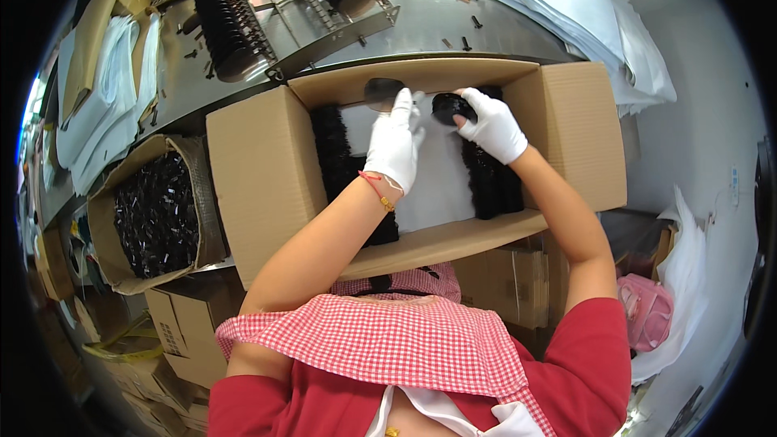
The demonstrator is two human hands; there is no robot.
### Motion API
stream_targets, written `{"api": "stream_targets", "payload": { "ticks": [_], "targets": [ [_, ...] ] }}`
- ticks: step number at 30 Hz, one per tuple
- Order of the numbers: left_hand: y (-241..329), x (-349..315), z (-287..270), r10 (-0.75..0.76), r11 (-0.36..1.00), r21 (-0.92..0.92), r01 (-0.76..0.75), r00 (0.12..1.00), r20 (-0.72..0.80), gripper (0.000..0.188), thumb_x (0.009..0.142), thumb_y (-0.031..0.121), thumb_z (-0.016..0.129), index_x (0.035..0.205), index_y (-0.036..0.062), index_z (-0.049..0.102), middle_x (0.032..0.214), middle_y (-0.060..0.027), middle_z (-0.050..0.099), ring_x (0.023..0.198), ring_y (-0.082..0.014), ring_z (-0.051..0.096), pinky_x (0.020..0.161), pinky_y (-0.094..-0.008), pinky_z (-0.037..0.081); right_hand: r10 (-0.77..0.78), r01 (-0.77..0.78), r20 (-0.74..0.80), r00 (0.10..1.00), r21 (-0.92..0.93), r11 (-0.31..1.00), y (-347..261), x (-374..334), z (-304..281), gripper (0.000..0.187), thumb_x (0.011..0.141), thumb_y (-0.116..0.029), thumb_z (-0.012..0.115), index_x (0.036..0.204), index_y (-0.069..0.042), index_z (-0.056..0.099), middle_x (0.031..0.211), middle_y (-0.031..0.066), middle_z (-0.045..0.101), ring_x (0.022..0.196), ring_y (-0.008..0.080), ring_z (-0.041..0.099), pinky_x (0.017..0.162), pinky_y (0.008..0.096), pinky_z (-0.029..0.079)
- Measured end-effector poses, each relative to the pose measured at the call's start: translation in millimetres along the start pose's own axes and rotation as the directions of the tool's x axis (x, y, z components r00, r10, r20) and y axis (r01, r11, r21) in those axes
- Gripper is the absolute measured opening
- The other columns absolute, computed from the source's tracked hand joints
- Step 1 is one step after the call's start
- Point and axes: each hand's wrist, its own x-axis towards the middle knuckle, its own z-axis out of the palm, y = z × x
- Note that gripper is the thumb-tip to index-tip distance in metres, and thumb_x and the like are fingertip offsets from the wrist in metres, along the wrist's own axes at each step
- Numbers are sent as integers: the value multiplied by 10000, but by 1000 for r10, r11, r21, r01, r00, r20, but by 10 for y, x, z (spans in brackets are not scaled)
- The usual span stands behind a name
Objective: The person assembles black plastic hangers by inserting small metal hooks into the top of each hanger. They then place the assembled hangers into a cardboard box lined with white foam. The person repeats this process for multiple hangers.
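Head view, looking down on a cardboard carton at the centre of the frame. The left hand, gloved in white, has its fingers extended upward and appears to pinch a dark translucent plate by its right edge; the thumb's contact is hidden. The plate lies above centre, in front of the carton's far wall, its long axis roughly level across the frame and its rounded free end pointing left. The right hand, likewise gloved, grasps a glossy black bundle just right of the plate, thumb below and fingers curled over it. The bundle's rounded face turns toward the left of the frame; whether it is one piece or several, and how its long axis runs, cannot be told. Within the carton, a left black row and a right black row run from upper to lower frame, flanking a white sheet. Possible faults: the plate could slip, since smooth faces seem to offer gloved fingertips little hold; its surface could scratch on contact with the bundle; a wrist brushing either row could tilt its pieces.
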Motion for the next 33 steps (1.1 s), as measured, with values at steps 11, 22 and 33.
{"api": "stream_targets", "payload": {
  "ticks": [11,22,33],
  "targets": [
    [-143,-217,-189,-128,704,708,55,991,50,299,1029,364,522,921,87,544,674,-3,587,622,-127,595,600,-271,459,121,137,468,875,-481,866,613,-174,93,501,818,-404,673,1144,-24,657,1141,196,654,1136,368,578,1020,455,415],
    [-232,-706,-300,-459,872,227,434,886,69,192,1013,231,555,864,111,543,666,41,462,557,-112,445,573,-249,392,395,-492,301,868,622,609,-968,-399,295,183,994,-39,542,1156,5,616,1044,74,688,946,134,644,857,278,542],
    [1268,-1734,-1245,431,677,-732,75,765,478,165,965,329,621,937,169,591,594,70,530,536,-64,526,591,-253,451,-45,-41,338,940,245,969,-513,-27,1266,258,965,-171,568,1197,-102,658,1043,172,695,958,389,650,876,443,523]
  ]
}}
